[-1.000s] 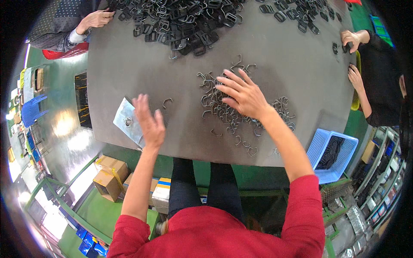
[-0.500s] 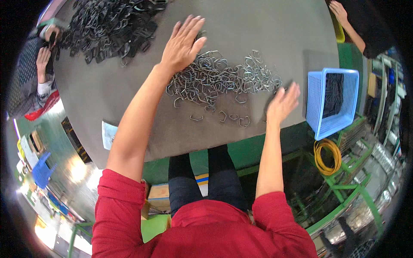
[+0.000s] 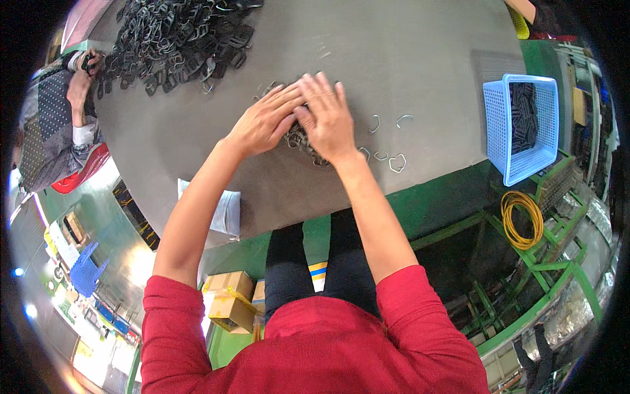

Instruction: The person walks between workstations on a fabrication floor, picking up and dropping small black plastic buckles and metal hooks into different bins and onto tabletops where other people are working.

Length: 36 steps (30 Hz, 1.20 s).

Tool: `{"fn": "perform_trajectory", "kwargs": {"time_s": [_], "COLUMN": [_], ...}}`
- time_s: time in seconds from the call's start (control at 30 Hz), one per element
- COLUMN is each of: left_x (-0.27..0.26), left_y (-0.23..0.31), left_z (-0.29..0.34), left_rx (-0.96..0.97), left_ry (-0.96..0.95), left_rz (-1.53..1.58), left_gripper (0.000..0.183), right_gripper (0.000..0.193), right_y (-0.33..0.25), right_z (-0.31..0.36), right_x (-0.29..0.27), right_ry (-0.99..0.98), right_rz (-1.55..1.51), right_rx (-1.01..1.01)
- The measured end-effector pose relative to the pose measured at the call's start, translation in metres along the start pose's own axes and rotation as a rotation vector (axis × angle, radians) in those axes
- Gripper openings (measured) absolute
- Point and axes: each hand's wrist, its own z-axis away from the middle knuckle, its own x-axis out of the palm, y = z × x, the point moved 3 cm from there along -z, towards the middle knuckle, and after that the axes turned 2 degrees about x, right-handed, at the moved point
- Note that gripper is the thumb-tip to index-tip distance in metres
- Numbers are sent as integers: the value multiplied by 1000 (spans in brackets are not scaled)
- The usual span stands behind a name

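My left hand and my right hand lie side by side, palms down, over a heap of bent metal wire rings on the grey table. Their fingers are stretched out, and the fingertips of the two hands meet at the far side. Much of the heap is hidden beneath them. To the right of my right hand are a few loose wire rings, open-ended and silvery. Neither hand visibly grips anything.
A mound of black plastic buckles covers the table's far left, beside a co-worker's hands. At the right edge stands a blue basket holding black pieces. A pale blue packet lies near my left forearm. Yellow coiled hose hangs below the basket.
My hands, wide apart before, have come together in the middle. The spread-out wire rings are now drawn into a tighter heap under them, with a few left at the right. The view has shifted slightly.
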Motion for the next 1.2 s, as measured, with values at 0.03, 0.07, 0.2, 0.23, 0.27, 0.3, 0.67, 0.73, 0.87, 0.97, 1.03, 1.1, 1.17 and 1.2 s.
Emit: {"fn": "perform_trajectory", "kwargs": {"time_s": [0.03,0.07,0.2,0.23,0.27,0.3,0.67,0.73,0.87,0.97,1.03,1.1,1.17,1.2], "left_x": [-3,-7,-34,-34,-38,-40,11,1,-31,-47,-37,-24,-11,-9], "left_y": [0,0,-4,-10,-18,-27,3,-2,-5,-5,-8,-7,-2,1], "left_z": [20,35,67,66,62,58,59,86,161,226,270,301,308,303], "left_rx": [-41,-80,-101,-109,-171,-231,-96,-210,-481,-846,-1073,-1310,-1385,-1352], "left_ry": [18,36,179,185,264,344,250,308,539,869,898,923,820,879], "left_rz": [9,20,53,55,-13,-83,97,105,-38,-309,-351,-389,-282,-239], "left_gripper": [39,38,34,34,35,36,38,38,33,28,24,22,21,24], "right_gripper": [43,43,42,43,44,45,47,45,41,39,39,41,45,49], "right_y": [-17,-29,4,32,59,78,-46,-65,-105,-129,-149,-165,-165,-153], "right_z": [4,8,33,48,68,84,38,30,16,5,-1,1,4,10], "right_x": [3,3,-59,-77,-97,-106,41,64,110,139,156,163,142,124], "right_ry": [-34,-67,119,172,225,281,64,31,-49,-68,-103,-181,-180,-172], "right_rz": [-39,-77,146,199,301,402,115,85,26,27,-35,-124,-174,-125], "right_rx": [-16,-31,94,182,300,418,105,50,-98,-183,-252,-299,-252,-239]}}
